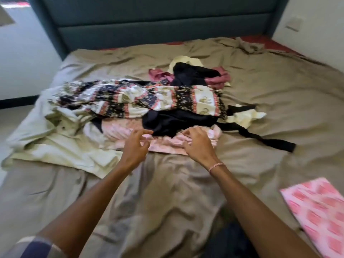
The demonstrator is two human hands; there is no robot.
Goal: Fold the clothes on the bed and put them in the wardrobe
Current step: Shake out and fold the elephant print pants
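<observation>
Resting right hand [198, 144] on pink garment [165, 145], left hand [135, 146] hovering beside

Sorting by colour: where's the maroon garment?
The maroon garment lies far, right of centre in the head view, under a black garment, beyond the patterned dress.

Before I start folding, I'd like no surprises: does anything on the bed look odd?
Nothing spilled or damaged. The tan sheet is pulled off the far right corner, baring red mattress; a black strap trails loose from the clothes heap.
</observation>
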